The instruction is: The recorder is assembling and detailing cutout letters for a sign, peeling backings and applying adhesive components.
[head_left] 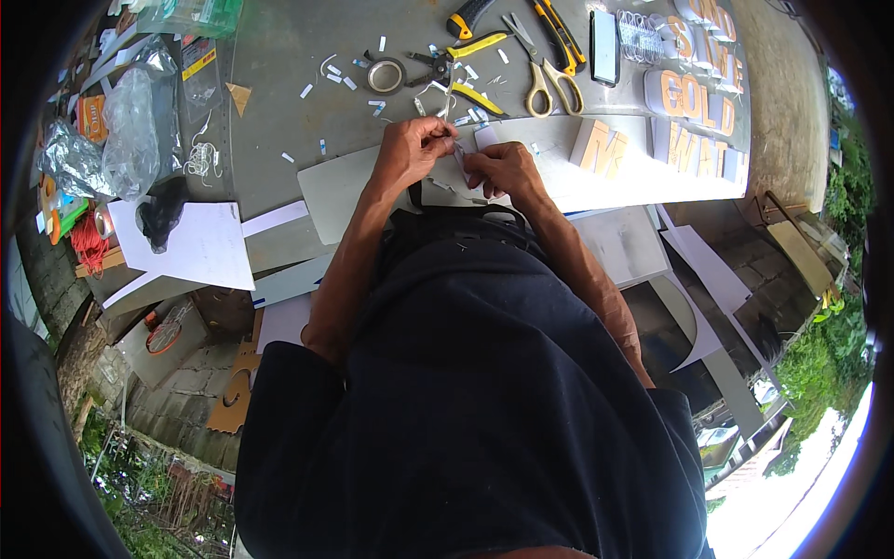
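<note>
Upper centre of the frame: from my remote seat I watch two bare hands meet over a pale panel (345,191) on the grey table (289,56), a thin pale strand (458,149) between them. The left hand (410,151) has its fingertips pinched closed on the strand; the right hand (507,171) curls in just beside it, and I cannot tell whether its grip closes on the same piece. I judge the strand light and limp, likely to bend rather than push, and easily nicked or snapped by a hard tug. I would take hold close to its end, with fingertip pads and light pressure. Yellow-handled pliers (480,44) and scissors (527,42) lie above the hands, near small white-and-blue pieces (350,83).
</note>
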The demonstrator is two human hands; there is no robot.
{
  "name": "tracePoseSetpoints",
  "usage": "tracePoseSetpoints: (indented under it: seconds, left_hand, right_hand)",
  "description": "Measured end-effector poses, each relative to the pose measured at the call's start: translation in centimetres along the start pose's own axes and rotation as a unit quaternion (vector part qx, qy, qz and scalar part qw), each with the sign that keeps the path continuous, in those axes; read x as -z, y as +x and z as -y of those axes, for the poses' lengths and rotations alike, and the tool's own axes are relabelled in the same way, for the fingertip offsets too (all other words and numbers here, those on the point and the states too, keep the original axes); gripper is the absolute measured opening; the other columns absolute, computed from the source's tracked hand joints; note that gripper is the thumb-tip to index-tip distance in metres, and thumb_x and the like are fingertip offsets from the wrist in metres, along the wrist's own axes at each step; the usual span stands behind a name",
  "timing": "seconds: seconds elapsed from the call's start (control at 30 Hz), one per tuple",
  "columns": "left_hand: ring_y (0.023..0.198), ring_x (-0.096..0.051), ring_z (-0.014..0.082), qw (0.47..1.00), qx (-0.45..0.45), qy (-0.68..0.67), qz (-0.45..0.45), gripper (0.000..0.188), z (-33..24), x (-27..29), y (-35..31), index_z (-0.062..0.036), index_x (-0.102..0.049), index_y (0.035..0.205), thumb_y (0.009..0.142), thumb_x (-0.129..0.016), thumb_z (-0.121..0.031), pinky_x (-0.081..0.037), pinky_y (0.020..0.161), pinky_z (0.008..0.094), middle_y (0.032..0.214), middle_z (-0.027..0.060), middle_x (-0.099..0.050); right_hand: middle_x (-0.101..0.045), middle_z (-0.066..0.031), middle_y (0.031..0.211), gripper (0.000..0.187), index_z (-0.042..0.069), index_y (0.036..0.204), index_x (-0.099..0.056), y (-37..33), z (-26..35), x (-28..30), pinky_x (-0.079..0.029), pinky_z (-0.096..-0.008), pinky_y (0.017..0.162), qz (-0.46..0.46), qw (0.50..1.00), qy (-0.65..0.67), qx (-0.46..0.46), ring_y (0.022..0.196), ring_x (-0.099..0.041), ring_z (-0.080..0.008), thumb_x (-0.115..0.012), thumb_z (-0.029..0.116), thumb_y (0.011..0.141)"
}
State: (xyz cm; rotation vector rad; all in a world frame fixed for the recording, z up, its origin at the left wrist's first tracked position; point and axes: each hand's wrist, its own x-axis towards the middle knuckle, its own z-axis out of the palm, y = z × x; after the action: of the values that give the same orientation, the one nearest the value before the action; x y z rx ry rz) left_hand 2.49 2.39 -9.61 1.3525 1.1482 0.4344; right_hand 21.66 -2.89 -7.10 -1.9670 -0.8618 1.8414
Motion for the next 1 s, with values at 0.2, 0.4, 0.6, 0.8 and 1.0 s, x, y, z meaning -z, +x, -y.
tracePoseSetpoints:
  seconds: [0.2, 0.4, 0.6, 0.8, 1.0]
  left_hand:
    - [0.084, -0.073, 0.0113, 1.000, -0.006, 0.013, -0.002, 0.013, 0.19, 0.00, -0.13, 0.0001, -0.070, 0.104, 0.091, -0.067, 0.001, -0.057, 0.076, 0.0250, 0.088, 0.0036, -0.074]
    - [0.084, -0.073, 0.0113, 1.000, 0.000, 0.013, 0.000, 0.013, 0.15, 0.04, -0.14, -0.0006, -0.071, 0.104, 0.091, -0.068, 0.001, -0.057, 0.075, 0.0251, 0.088, 0.0042, -0.075]
    - [0.084, -0.074, 0.0117, 0.999, -0.015, 0.029, 0.001, 0.014, -0.28, 0.08, -0.25, -0.0016, -0.071, 0.103, 0.090, -0.069, 0.001, -0.057, 0.074, 0.0250, 0.087, 0.0059, -0.075]
    - [0.084, -0.074, 0.0121, 1.000, -0.009, 0.029, -0.001, 0.013, -0.03, 0.08, -0.15, -0.0016, -0.072, 0.101, 0.089, -0.071, 0.001, -0.057, 0.074, 0.0248, 0.086, 0.0067, -0.075]
    - [0.084, -0.074, 0.0126, 0.999, -0.016, 0.043, 0.002, 0.012, -0.25, 0.29, -0.15, -0.0012, -0.072, 0.099, 0.088, -0.071, 0.001, -0.057, 0.074, 0.0254, 0.086, 0.0074, -0.075]
  right_hand:
    - [-0.071, -0.0045, 0.067, 0.026, 0.004, 0.079, -0.075, 0.15, 0.02, 0.07, -0.046, -0.0244, 0.047, 0.007, 1.000, -0.002, 0.004, 0.049, -0.060, -0.0090, -0.071, 0.028, 0.088]
    - [-0.071, -0.0044, 0.067, 0.027, 0.004, 0.077, -0.074, 0.11, 0.23, -0.01, -0.046, -0.0244, 0.047, 0.007, 1.000, -0.009, -0.004, 0.049, -0.059, -0.0091, -0.070, 0.028, 0.087]
    - [-0.071, -0.0051, 0.066, 0.027, 0.003, 0.077, -0.075, 0.30, 0.15, 0.02, -0.047, -0.0244, 0.047, 0.005, 1.000, -0.017, -0.001, 0.049, -0.060, -0.0093, -0.070, 0.028, 0.086]
    - [-0.072, -0.0061, 0.067, 0.027, 0.002, 0.078, -0.075, 0.46, 0.19, 0.04, -0.048, -0.0247, 0.047, 0.005, 1.000, -0.015, -0.007, 0.049, -0.060, -0.0099, -0.070, 0.027, 0.085]
    - [-0.072, -0.0071, 0.068, 0.027, 0.000, 0.079, -0.075, 0.60, 0.20, -0.02, -0.048, -0.0250, 0.047, 0.003, 1.000, -0.024, -0.010, 0.049, -0.060, -0.0105, -0.070, 0.026, 0.085]
